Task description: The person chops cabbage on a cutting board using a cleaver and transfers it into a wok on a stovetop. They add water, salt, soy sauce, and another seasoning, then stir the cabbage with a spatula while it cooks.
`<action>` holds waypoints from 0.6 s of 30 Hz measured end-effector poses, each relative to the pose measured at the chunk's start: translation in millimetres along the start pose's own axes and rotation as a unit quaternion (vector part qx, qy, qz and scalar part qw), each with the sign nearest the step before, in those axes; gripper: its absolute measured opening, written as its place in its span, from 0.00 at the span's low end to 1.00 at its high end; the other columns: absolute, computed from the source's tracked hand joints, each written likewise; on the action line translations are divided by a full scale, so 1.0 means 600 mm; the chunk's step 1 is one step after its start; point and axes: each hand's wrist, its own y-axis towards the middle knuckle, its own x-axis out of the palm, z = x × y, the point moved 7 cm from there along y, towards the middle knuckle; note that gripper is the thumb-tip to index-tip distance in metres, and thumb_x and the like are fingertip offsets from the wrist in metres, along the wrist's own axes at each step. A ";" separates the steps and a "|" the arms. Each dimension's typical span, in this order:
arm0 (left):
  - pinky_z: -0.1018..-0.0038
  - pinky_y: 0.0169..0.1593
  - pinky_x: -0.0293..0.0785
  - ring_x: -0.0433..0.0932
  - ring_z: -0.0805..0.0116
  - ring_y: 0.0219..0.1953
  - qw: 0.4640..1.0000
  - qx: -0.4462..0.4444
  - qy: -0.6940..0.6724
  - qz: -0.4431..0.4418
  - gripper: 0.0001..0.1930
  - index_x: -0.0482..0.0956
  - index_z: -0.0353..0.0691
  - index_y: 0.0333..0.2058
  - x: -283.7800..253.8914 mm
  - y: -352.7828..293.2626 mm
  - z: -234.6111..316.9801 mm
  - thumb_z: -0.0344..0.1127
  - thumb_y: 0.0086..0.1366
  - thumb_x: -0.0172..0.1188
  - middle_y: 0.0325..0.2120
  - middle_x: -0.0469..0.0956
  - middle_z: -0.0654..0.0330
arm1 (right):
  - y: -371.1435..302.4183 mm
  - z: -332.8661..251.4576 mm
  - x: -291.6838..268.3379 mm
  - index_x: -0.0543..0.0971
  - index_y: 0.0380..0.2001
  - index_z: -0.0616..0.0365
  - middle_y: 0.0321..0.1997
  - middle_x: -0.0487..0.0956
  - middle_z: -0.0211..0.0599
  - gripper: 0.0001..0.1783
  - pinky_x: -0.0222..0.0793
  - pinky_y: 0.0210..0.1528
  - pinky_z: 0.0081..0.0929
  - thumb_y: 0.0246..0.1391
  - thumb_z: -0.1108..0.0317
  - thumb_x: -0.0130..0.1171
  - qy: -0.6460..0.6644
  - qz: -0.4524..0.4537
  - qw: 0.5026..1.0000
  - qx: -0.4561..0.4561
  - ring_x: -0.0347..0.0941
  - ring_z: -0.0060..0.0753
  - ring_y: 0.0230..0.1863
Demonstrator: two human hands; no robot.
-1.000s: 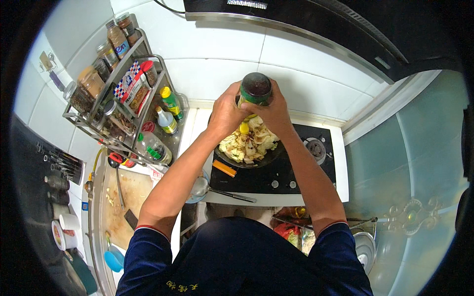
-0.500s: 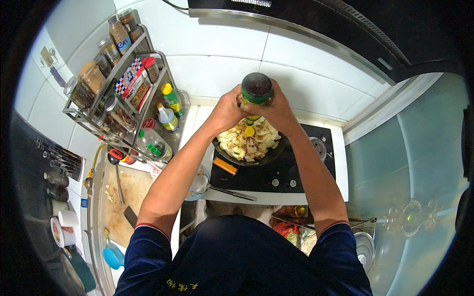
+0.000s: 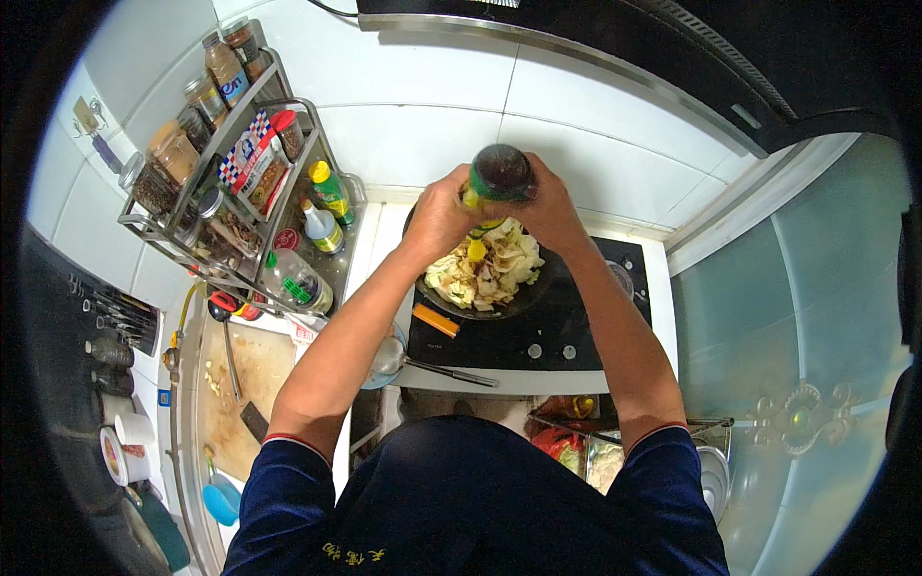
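Over the pan, a dark bottle (image 3: pixel 503 169) with a green and yellow label is tipped upside down, its base toward me and its yellow top (image 3: pixel 477 252) pointing down. My left hand (image 3: pixel 444 219) is wrapped round it from one side. From the other side my right hand (image 3: pixel 549 213) grips it too. Chopped cabbage (image 3: pixel 509 261) with brown-stained pieces fills the dark pan (image 3: pixel 538 303) just below. An orange block-like piece (image 3: pixel 436 321), perhaps the pan's handle, lies at the near left rim. Whether anything flows from the bottle cannot be made out.
The pan stands on a black stove (image 3: pixel 499 348). A ladle (image 3: pixel 451 372) rests over a pale blue dish left of it. A metal rack (image 3: pixel 322 144) holds jars and bottles. A spatula (image 3: pixel 252 418) lies on the cutting board (image 3: pixel 274 357). A range hood (image 3: pixel 576 48) hangs above.
The bottle's top has swung slightly left over the cabbage, and both hands have shifted with it. The bottle and fingers look more blurred now.
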 end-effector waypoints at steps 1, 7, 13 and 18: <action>0.60 0.50 0.78 0.84 0.52 0.48 1.000 0.006 0.008 -0.010 0.23 0.78 0.37 0.50 0.000 0.001 -0.002 0.31 0.56 0.74 0.43 0.84 0.46 | -0.001 0.005 0.003 0.75 0.52 0.56 0.46 0.84 0.43 0.38 0.75 0.58 0.42 0.38 0.57 0.83 -0.009 -0.004 1.000 0.005 0.81 0.42 0.51; 0.60 0.47 0.79 0.85 0.50 0.44 0.999 0.008 0.033 -0.027 0.21 0.79 0.37 0.48 0.002 0.010 -0.008 0.29 0.56 0.73 0.39 0.84 0.45 | -0.005 0.013 0.001 0.77 0.49 0.57 0.45 0.84 0.40 0.36 0.75 0.55 0.42 0.39 0.56 0.82 -0.011 -0.002 1.000 0.009 0.82 0.43 0.48; 0.60 0.42 0.80 0.85 0.49 0.38 0.998 0.004 0.059 0.017 0.17 0.81 0.35 0.43 0.009 0.012 -0.033 0.28 0.56 0.73 0.33 0.85 0.45 | -0.007 0.021 0.004 0.79 0.43 0.58 0.40 0.84 0.38 0.30 0.76 0.50 0.41 0.39 0.57 0.82 -0.046 0.015 0.999 0.010 0.82 0.45 0.44; 0.60 0.42 0.80 0.86 0.49 0.39 0.996 0.086 0.007 0.038 0.18 0.81 0.36 0.45 0.006 0.007 -0.014 0.30 0.56 0.74 0.33 0.85 0.46 | -0.012 0.016 0.001 0.79 0.43 0.57 0.40 0.84 0.39 0.30 0.76 0.48 0.41 0.40 0.56 0.82 -0.026 0.036 0.998 -0.042 0.82 0.42 0.44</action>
